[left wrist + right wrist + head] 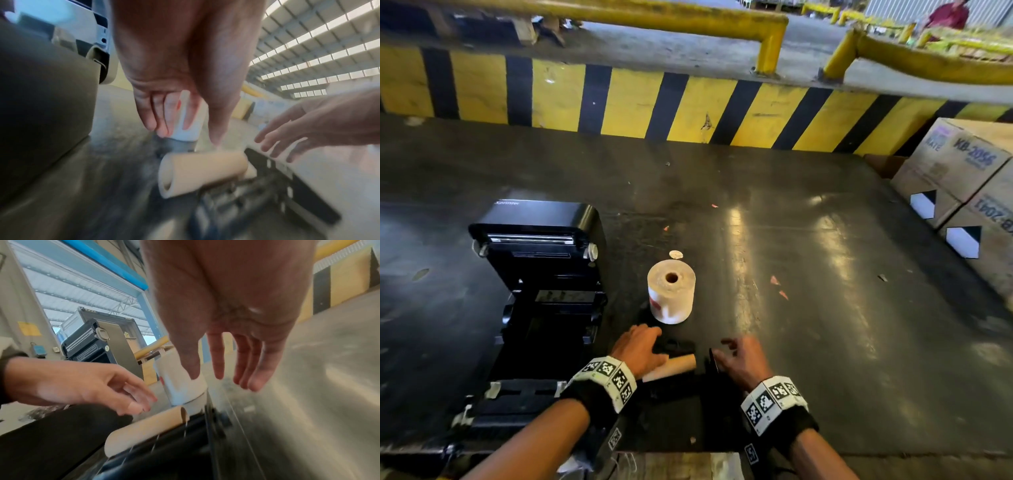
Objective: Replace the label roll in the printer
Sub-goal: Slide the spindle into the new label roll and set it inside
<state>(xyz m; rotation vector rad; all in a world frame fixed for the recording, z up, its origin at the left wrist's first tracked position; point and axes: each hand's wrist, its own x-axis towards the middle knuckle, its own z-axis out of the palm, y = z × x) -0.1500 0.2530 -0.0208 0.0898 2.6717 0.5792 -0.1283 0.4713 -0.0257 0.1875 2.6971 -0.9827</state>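
Hovering low over the dark tabletop (808,240), both hands sit near its front edge, fingers loose and spread, neither holding anything. Left hand (640,349) hangs just above the near end of an empty core (671,367), a tan cardboard tube lying on its side; in the head view the hand covers that end, but in the left wrist view a gap shows between fingertips (162,131) and core (203,170), so no contact seen. Left grip: relaxed, fingers mostly straight, pointing down. Right hand (743,359) is just right of the core, palm down, grip slack, fingers (255,369) fanned and clear of the surface. Between and under the hands lie black plastic parts (678,346), blurred; a thin black disc (714,363) stands on edge beside the right hand. Cannot tell exactly what these pieces are. New roll (671,291), white with a red mark on its side, stands upright on end just beyond the hands, hole up, apart from both. A small white disc (676,254) lies flat just behind it. Printer (541,291), black, sits left of the roll with lid swung up and back; its bay shows dark, no roll visible inside. Cardboard boxes (969,185) are stacked at the far right. A yellow-and-black striped kerb (688,106) runs behind the tabletop, with yellow rails (770,37) above. Wrist views are motion-blurred.
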